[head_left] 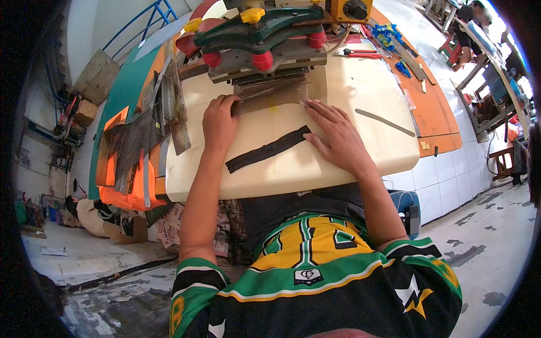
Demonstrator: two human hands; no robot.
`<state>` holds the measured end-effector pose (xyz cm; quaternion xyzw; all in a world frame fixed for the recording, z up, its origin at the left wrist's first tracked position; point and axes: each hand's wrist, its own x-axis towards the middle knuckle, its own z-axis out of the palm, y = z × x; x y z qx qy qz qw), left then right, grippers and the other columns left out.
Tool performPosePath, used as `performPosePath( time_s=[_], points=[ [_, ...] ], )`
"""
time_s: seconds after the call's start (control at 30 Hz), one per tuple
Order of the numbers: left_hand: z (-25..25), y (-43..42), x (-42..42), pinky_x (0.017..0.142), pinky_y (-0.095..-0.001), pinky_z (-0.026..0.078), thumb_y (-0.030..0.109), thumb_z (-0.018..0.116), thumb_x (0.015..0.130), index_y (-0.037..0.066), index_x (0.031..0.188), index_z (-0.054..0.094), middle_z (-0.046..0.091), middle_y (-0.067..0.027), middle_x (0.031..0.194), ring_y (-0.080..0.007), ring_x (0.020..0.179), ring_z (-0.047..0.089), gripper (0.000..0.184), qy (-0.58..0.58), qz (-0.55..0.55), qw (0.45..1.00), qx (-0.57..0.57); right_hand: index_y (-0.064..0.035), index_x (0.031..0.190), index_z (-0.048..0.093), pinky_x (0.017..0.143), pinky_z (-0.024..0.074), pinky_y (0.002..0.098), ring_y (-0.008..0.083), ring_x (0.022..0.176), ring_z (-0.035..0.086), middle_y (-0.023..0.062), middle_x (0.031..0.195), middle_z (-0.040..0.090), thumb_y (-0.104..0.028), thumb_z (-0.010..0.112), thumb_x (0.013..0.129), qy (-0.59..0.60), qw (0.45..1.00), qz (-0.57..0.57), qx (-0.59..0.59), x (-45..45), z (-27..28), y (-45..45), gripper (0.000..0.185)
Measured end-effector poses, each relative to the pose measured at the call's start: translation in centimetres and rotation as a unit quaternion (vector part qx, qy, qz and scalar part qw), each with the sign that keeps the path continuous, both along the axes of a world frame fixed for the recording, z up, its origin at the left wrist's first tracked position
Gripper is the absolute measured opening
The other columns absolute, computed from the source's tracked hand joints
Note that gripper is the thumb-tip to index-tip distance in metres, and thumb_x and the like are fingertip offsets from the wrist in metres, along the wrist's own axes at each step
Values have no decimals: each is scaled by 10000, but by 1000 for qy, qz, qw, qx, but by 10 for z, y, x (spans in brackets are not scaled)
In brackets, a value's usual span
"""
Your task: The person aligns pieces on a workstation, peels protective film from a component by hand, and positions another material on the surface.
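A thin, see-through brownish sheet (270, 102) lies on the cream work surface, its far part under the head of a press (260, 42). My left hand (220, 121) is at the sheet's left edge, fingers bent around that edge. At the right corner of the sheet, the fingertips of my right hand (336, 130) touch it; the fingers are stretched out and the thumb stands apart. The right thumb rests close to the end of a black fabric strip (268, 149), which lies slanted between my forearms. What is beneath the sheet is hard to make out.
Long metal strips (177, 112) and an orange cloth (132, 186) crowd the left side. A grey strip (385, 122) lies at the right of the cream board (360, 158). Red-handled cutters (362, 53) and blue wrappers (389, 36) lie farther back. A person (470, 34) sits far right.
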<state>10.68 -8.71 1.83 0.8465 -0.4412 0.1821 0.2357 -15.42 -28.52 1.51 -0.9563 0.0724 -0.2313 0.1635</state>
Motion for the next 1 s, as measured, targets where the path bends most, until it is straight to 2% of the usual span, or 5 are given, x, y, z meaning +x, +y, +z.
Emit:
performPosePath(
  time_s=[0.17,0.37,0.63,0.9,1.0],
  points=[
    [0,-1,-1,985,-513,567,14,742,870,78,1173,763,747,-144,1188,-403,1143,691,310,20,10,1000,-1,-10,1568,548,1319,324,512,320,1540,485,168,1639,549,-338,666,1060,8,1000,20,20,-1,3,1,616],
    [1,-1,-3,963,-479,578,20,744,894,58,1142,772,752,-134,1136,-366,1088,710,253,1,13,1000,-4,-13,1557,565,1315,331,519,324,1526,502,172,1628,559,-358,678,1053,-1,1000,24,15,-1,3,1,620],
    [4,0,-5,970,-489,581,-17,751,845,53,1162,765,749,-138,1151,-379,1117,708,325,18,21,1000,-1,-17,1534,591,1314,334,524,345,1511,514,186,1608,575,-367,682,1049,-2,999,26,22,0,3,0,606],
    [4,1,-3,987,-505,569,9,763,859,58,1190,752,749,-163,1185,-417,1129,704,335,37,24,999,-6,-30,1385,701,1194,450,495,385,1318,643,196,1413,703,-277,726,1017,-41,996,63,49,-3,7,2,444],
    [5,0,-4,981,-507,572,2,752,862,50,1186,751,751,-169,1175,-421,1121,707,327,36,23,999,-9,-32,1373,711,1179,463,493,388,1309,651,195,1401,711,-265,732,1012,-47,996,66,45,-1,7,1,430]
  ],
)
